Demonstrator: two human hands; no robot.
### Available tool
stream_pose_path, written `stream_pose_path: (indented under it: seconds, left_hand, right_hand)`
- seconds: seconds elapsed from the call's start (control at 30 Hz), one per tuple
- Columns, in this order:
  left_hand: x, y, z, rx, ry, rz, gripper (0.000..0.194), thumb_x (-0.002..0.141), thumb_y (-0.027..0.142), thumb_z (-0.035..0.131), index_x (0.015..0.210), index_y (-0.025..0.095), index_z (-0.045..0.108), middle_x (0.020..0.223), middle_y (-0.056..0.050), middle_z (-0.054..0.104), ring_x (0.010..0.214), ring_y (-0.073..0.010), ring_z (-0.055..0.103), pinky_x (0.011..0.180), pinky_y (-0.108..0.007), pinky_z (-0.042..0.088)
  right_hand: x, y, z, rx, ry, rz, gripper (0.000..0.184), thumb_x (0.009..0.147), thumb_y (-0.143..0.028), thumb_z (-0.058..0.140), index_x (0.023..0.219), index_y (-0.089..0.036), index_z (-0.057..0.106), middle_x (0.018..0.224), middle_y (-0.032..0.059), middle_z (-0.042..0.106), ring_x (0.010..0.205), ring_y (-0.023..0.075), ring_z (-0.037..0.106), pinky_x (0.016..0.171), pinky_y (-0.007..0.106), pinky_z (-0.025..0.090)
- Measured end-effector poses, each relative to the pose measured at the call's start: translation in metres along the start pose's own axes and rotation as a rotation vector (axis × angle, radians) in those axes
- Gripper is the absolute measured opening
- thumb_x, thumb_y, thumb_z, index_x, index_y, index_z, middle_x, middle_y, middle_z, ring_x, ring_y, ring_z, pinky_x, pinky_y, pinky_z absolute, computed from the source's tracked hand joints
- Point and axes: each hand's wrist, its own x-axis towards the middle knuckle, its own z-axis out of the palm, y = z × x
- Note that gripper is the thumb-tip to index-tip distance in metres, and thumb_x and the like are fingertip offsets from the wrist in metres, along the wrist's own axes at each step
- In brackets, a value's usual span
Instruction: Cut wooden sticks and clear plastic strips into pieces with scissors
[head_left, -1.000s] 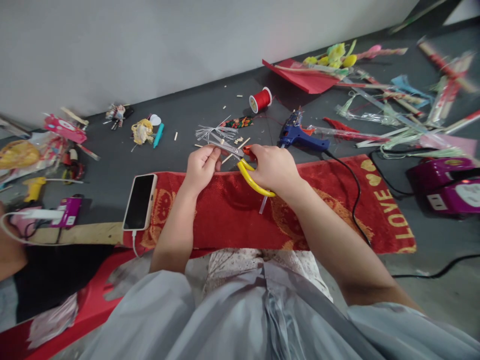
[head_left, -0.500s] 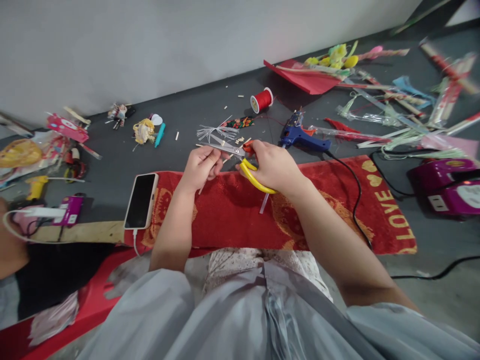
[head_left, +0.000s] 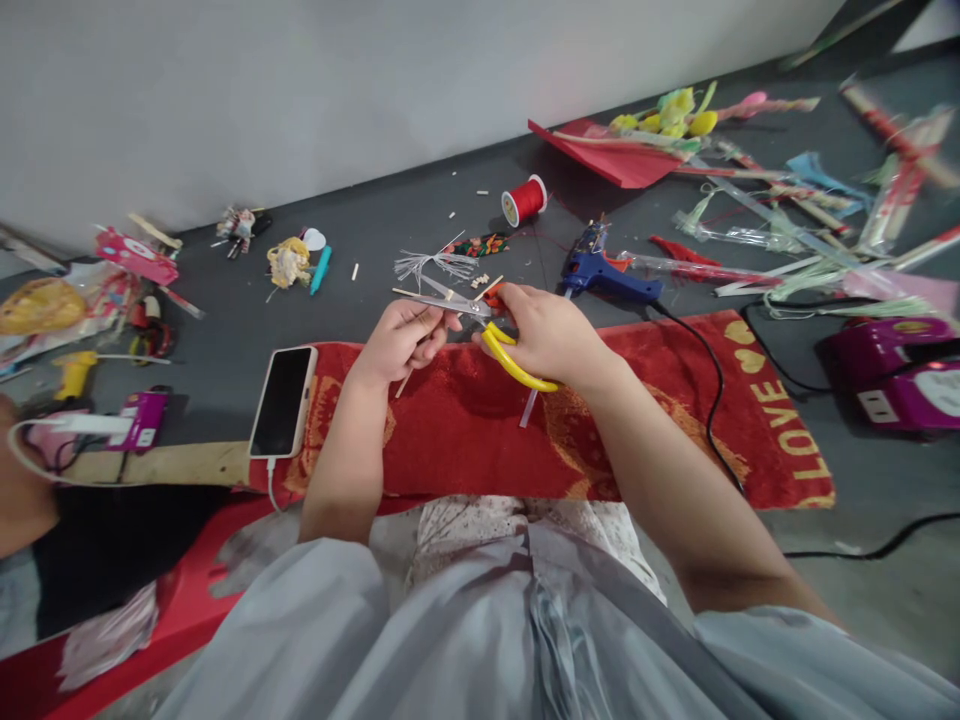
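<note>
My right hand [head_left: 551, 335] is closed around yellow-handled scissors [head_left: 480, 315], whose metal blades point left toward my left hand. My left hand [head_left: 403, 340] pinches a thin wooden stick [head_left: 406, 381] that slants down from the fingers, just under the blade tips. Both hands hover over the far edge of a red towel [head_left: 465, 430] with gold patterns, spread on the grey floor in front of my lap.
A phone [head_left: 282, 400] on a charging cable lies at the towel's left end. A blue glue gun [head_left: 600, 272] with a black cord, a red thread spool [head_left: 523, 200], white strands [head_left: 435, 265] and craft scraps [head_left: 750, 180] lie beyond. Purple boxes [head_left: 892, 375] sit at right.
The scissor blades have swung slightly and the stick now shows below my left fingers. Both hands stay in nearly the same place above the towel's edge.
</note>
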Motion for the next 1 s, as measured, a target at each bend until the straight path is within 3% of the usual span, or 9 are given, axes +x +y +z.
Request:
stream_pose_path:
  seconds: [0.23,0.7,0.8,1.0]
  left_hand:
    - [0.001,-0.003,-0.003,0.025,0.025,0.038,0.040,0.077,0.056,0.065,0.074,0.017,0.059,0.042,0.008,0.040,0.031,0.0000,0.018,0.030,-0.015,0.013]
    - [0.005,-0.004,0.000,0.112,0.104,0.066,0.037,0.080,0.055,0.061,0.076,0.018,0.060,0.043,0.008,0.040,0.032,-0.0014,0.017,0.032,-0.016,0.013]
    - [0.009,-0.011,0.003,0.266,0.212,0.166,0.040,0.086,0.056,0.054,0.074,0.018,0.059,0.046,0.006,0.043,0.033,-0.0027,0.024,0.034,-0.018,0.020]
    - [0.013,-0.016,0.011,0.797,0.526,0.532,0.037,0.092,0.049,0.048,0.077,0.018,0.062,0.058,0.001,0.058,0.053,-0.0089,0.054,0.055,-0.021,0.042]
  right_hand:
    - [0.002,-0.006,-0.005,-0.068,-0.074,0.081,0.040,0.082,-0.049,0.050,0.101,-0.014,0.060,0.090,0.0113,0.068,0.072,0.0218,0.059,0.062,0.031,0.034]
    - [0.003,-0.012,-0.009,-0.152,-0.125,0.155,0.043,0.085,-0.051,0.046,0.099,-0.014,0.063,0.088,0.0113,0.070,0.075,0.0243,0.063,0.060,0.032,0.034]
    - [0.005,-0.012,-0.006,-0.147,-0.137,0.187,0.048,0.086,-0.056,0.043,0.099,-0.013,0.062,0.090,0.0131,0.070,0.077,0.0255,0.064,0.061,0.032,0.036]
    - [0.003,-0.016,-0.005,-0.100,-0.118,0.263,0.060,0.089,-0.064,0.035,0.101,-0.011,0.062,0.091,0.0154,0.070,0.080,0.0267,0.065,0.065,0.033,0.040]
